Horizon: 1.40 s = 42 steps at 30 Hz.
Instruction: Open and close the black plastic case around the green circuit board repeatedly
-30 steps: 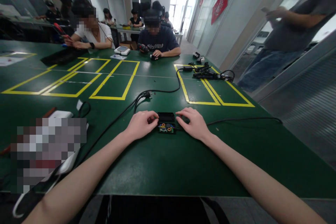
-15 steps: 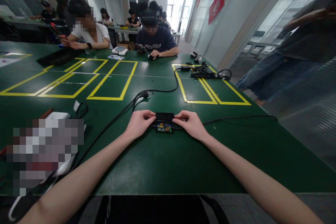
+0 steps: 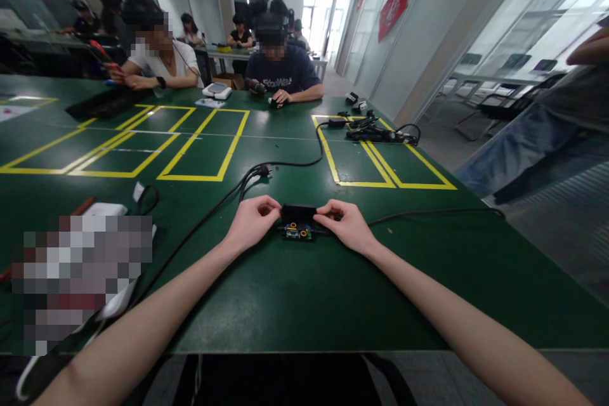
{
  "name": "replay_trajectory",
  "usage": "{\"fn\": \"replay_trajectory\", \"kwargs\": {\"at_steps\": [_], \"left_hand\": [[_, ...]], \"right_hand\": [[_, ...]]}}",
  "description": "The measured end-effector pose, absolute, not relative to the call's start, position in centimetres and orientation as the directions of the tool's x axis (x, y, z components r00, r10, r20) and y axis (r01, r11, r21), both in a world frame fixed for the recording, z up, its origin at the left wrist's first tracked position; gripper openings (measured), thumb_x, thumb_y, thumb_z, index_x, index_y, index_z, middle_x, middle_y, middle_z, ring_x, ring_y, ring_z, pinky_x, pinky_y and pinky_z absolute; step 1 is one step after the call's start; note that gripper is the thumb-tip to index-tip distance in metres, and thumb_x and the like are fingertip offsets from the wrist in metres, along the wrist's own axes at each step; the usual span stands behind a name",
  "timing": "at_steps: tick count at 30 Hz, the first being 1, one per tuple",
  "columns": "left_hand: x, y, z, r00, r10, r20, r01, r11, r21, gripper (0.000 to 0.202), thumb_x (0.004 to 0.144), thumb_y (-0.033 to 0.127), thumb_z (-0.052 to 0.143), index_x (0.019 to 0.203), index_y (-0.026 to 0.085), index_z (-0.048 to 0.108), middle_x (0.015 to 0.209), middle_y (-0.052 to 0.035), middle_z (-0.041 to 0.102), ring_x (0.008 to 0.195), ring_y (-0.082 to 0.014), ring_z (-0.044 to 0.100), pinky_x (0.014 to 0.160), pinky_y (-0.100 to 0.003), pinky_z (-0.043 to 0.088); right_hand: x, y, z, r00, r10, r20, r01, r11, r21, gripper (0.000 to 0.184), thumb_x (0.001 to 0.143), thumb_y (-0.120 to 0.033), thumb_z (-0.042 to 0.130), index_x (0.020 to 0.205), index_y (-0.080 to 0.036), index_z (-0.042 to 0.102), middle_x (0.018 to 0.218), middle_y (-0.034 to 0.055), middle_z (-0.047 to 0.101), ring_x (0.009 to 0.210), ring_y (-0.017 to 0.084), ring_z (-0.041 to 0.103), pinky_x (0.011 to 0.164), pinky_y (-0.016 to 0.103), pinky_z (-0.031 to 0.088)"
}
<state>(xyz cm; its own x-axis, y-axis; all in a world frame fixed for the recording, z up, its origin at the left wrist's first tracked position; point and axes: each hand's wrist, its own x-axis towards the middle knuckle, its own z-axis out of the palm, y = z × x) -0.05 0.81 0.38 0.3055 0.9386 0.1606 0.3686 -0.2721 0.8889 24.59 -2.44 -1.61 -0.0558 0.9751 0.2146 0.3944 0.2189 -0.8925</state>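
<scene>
Between my hands is a small power adapter, its circuit board [image 3: 298, 232] exposed in the lower half of a black case on the green table. Tilted up behind the board is the black case cover [image 3: 299, 212]. My left hand [image 3: 254, 221] pinches the cover's left end with thumb and fingertips. At its right end, my right hand [image 3: 343, 223] pinches in the same way. A black cable [image 3: 428, 212] runs off to the right from the adapter.
A thick black cord with a plug [image 3: 263, 170] curves across the table [image 3: 247, 304]. Yellow tape outlines rectangles farther back. Black adapters and cables [image 3: 375, 133] lie piled at the back right. White items, partly blurred, are at the left. Co-workers sit opposite; a person stands at the right.
The cover in my hands has tilted slightly more upright above the board. My hands have barely moved. The standing person at the right has shifted farther right.
</scene>
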Motion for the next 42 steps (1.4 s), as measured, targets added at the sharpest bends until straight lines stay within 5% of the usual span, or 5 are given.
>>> {"fn": "replay_trajectory", "kwargs": {"at_steps": [18,42], "left_hand": [[0.04,0.72,0.36,0.287,0.947,0.143,0.342,-0.241,0.908,0.019,0.074,0.028,0.055,0.076,0.017,0.069,0.071,-0.0038,0.075,0.070,-0.0203,0.072,0.070,-0.031,0.056],[0.20,0.60,0.46,0.269,0.953,0.141,0.269,-0.215,0.939,0.016,0.075,0.026,0.054,0.077,0.018,0.067,0.067,-0.0024,0.074,0.067,-0.0190,0.073,0.063,-0.028,0.056]], "right_hand": [[24.65,-2.57,-1.72,-0.069,0.970,0.233,0.354,0.242,-0.903,0.026,0.078,-0.044,0.077,0.081,-0.018,0.073,0.084,0.0065,0.077,0.073,0.019,0.068,0.070,0.033,0.055],[24.78,-2.90,-1.08,-0.114,0.972,0.208,0.333,0.234,-0.914,0.020,0.078,-0.037,0.075,0.083,-0.018,0.073,0.092,0.0079,0.079,0.075,0.019,0.072,0.072,0.034,0.059]]}}
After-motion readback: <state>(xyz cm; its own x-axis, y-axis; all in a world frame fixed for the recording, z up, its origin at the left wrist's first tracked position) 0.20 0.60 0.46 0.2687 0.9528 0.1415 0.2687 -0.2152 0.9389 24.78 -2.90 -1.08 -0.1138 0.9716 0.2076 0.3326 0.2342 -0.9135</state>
